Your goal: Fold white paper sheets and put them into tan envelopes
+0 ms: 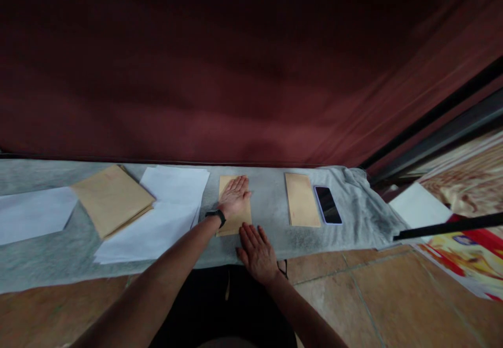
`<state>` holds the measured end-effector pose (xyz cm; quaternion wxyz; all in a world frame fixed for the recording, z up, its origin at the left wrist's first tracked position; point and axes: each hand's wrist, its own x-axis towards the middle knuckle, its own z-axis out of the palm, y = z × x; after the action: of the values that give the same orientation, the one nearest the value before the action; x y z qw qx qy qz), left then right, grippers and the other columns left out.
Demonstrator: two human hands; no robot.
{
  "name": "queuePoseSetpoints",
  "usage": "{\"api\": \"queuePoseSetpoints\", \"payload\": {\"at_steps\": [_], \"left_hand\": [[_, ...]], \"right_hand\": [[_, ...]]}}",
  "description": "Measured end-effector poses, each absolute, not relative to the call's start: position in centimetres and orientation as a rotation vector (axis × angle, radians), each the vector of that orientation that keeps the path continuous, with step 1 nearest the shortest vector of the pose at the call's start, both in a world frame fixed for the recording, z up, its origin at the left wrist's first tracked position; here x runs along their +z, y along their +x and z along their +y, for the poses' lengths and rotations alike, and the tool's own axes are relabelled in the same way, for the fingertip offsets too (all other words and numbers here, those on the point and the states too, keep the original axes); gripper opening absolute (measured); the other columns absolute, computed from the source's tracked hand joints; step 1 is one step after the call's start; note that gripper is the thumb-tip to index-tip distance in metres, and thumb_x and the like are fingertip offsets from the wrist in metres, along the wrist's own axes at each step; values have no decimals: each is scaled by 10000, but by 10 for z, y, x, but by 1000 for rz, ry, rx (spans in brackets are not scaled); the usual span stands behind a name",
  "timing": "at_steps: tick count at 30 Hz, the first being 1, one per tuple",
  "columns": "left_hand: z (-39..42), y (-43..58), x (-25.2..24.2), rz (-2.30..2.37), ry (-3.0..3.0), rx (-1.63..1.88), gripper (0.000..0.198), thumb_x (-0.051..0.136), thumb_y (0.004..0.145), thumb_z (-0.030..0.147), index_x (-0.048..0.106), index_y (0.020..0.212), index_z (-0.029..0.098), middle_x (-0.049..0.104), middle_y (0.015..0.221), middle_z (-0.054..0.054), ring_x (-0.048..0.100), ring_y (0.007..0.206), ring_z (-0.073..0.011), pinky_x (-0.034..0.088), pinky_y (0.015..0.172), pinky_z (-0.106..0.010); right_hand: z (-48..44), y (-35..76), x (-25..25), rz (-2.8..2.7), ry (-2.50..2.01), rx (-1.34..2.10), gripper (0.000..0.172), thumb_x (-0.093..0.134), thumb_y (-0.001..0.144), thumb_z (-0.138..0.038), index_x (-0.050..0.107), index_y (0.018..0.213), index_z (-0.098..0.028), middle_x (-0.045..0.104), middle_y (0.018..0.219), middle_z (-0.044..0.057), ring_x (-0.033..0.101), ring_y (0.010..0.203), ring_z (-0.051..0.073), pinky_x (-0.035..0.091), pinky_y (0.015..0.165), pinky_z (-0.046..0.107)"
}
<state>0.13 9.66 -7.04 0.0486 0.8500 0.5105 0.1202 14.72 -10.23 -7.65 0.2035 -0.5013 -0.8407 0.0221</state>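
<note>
A tan paper envelope lies flat on the grey cloth in front of me. My left hand, with a black band at the wrist, rests palm down on its upper part, fingers stretched out. At the envelope's lower right corner lies my right hand, palm down with fingers spread, partly on the cloth. To the right is another tan envelope or folded sheet. A stack of larger tan envelopes sits at the left, partly over white sheets.
A phone with a dark screen lies right of the second envelope. More white paper is at the far left. The grey cloth runs along a dark red wall. A colourful printed package stands at the right, beside tiled floor.
</note>
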Motion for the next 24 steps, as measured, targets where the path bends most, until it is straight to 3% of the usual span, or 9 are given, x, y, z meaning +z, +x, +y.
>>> {"api": "queuePoseSetpoints", "payload": {"at_steps": [13, 24], "left_hand": [[46, -22, -76, 1330, 2658, 251, 635, 246, 1064, 469, 329, 1617, 167, 359, 1681, -85, 263, 1578, -207, 183, 1298, -413], [-1, -32, -69, 1242, 2653, 223, 637, 198, 1076, 507, 392, 1588, 181, 417, 1647, -89, 325, 1553, -195, 254, 1270, -420]], "right_hand": [[-102, 147, -76, -2324, -1416, 98, 584, 519, 1044, -354, 404, 1582, -158, 496, 1587, 100, 449, 1481, 242, 270, 1272, 462], [-102, 146, -75, -2334, -1464, 116, 497, 494, 1054, -349, 519, 1506, -144, 588, 1508, 117, 482, 1457, 242, 288, 1271, 463]]}}
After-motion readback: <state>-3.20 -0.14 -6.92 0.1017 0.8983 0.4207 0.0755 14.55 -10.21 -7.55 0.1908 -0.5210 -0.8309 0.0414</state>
